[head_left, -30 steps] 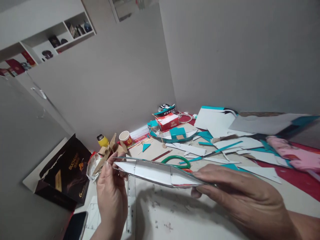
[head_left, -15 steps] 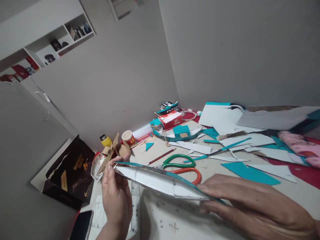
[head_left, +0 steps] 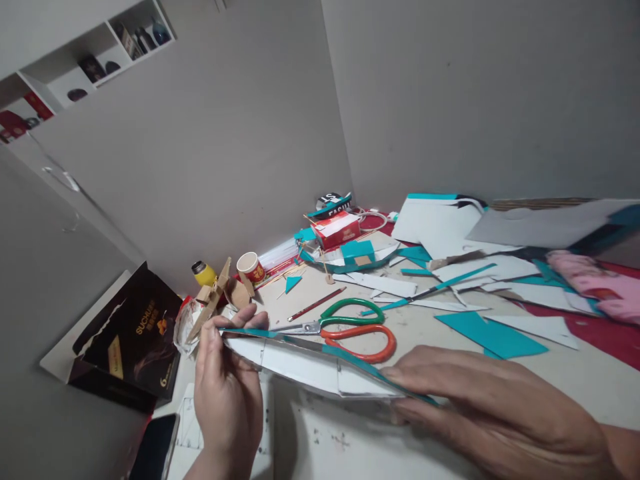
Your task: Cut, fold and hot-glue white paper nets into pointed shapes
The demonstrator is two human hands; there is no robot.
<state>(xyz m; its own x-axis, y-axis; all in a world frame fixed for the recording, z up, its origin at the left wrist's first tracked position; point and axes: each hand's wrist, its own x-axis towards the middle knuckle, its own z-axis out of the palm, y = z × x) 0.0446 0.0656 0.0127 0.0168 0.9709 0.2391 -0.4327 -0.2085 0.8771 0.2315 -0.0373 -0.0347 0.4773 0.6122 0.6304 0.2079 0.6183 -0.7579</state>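
A slim cardboard boat hull (head_left: 300,363), white inside with a teal rim, is held above the table by both hands. My left hand (head_left: 227,383) pinches its pointed left end between thumb and fingers. At the other end, my right hand (head_left: 493,407) grips the right tip, fingers above and thumb below. Just behind the hull lie scissors (head_left: 357,327) with one green and one orange handle, their blades partly hidden by it. A dark red pencil (head_left: 316,305) rests beyond the scissors.
Teal and white card scraps (head_left: 493,333) spread across the right. A teal model boat (head_left: 357,257) stands at the back before a red box (head_left: 336,230). A paper cup (head_left: 250,267), yellow-capped bottle (head_left: 203,273), black carton (head_left: 130,340) and phone (head_left: 155,447) are on the left.
The view has tilted down and shifted slightly, so the scissors show more of their blades. Both hands keep hold of the hull, which has barely moved in the picture.
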